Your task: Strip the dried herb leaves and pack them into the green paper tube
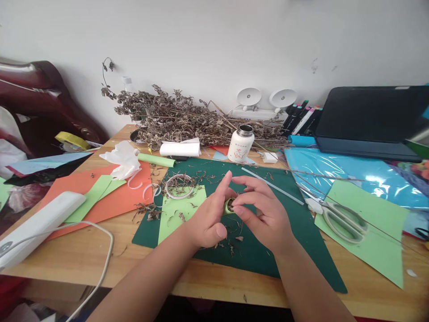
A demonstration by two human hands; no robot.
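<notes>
A small green paper tube point(229, 211) stands on the dark green cutting mat point(291, 241), with brown dried leaves point(230, 204) in its mouth. My left hand point(211, 214) is upright against the tube's left side, its fingers stretched out and its thumb apart. From the right, my right hand point(266, 214) reaches to the tube's mouth, thumb and fingers pinched on dried leaves there. Part of the tube is hidden by both hands. Left of my hands, a white ring point(166, 188) with leaf bits lies partly on a light green sheet point(166, 230).
Behind the mat are a heap of dried plants point(181, 114) and an uncapped white bottle point(240, 145). Scissors point(346, 222) lie at right on green paper point(385, 252). A white power strip point(50, 221) with its cable, orange paper point(134, 205) and crumpled tissue point(124, 160) are at left.
</notes>
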